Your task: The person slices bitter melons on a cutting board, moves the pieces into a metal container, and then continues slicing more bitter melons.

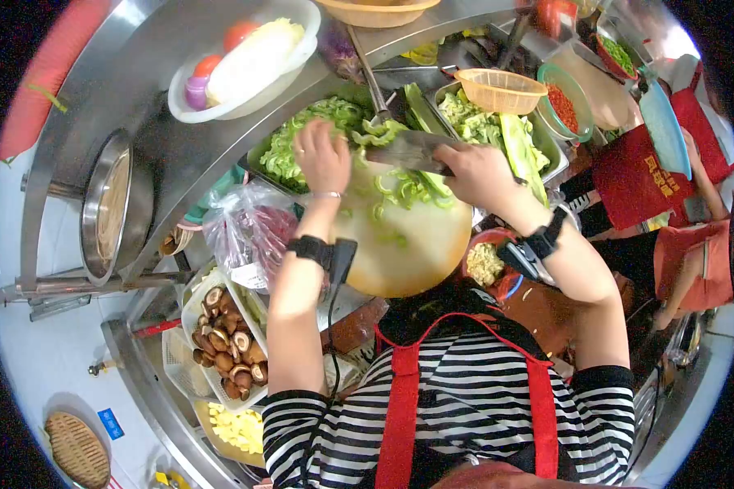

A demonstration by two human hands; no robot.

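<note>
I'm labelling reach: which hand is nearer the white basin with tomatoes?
Left. The left hand is below and right of the white basin; the right hand, on the knife, is farther right.

- A metal counter (98, 94) runs along the upper left, and its surface is grey and smooth.
- Behind it there is a white tiled surface (33, 224); I cannot tell if it is wall or floor.
- A small blue sign (111, 424) is fixed on the white surface, lower left.
- A metal rail (98, 281) passes below the counter.
- The light is bright and makes white reflections on the metal.
</note>
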